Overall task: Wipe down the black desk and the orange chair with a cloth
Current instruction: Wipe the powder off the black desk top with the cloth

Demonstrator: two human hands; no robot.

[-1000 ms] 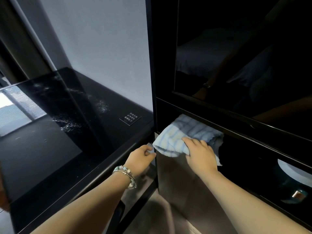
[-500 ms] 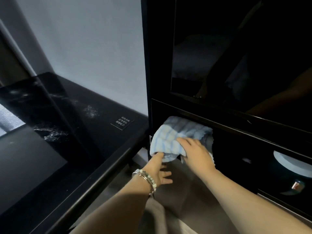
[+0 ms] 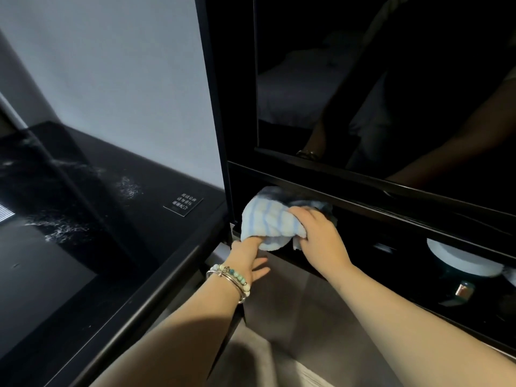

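At the left end of the cabinet shelf (image 3: 391, 261), the cloth (image 3: 268, 219) is gripped by the right hand (image 3: 317, 237), whose fingers are curled over its right part. Its lower edge is touched by the left hand (image 3: 248, 256); some fingertips are hidden beneath the fabric, so a pinch cannot be told, while the rest are held straight. The bunched cloth is laid lengthwise along the shelf front. Farther right on the shelf a white round lid (image 3: 460, 259) is seen. The black desk (image 3: 83, 247), streaked with white smears, is set left of the cabinet.
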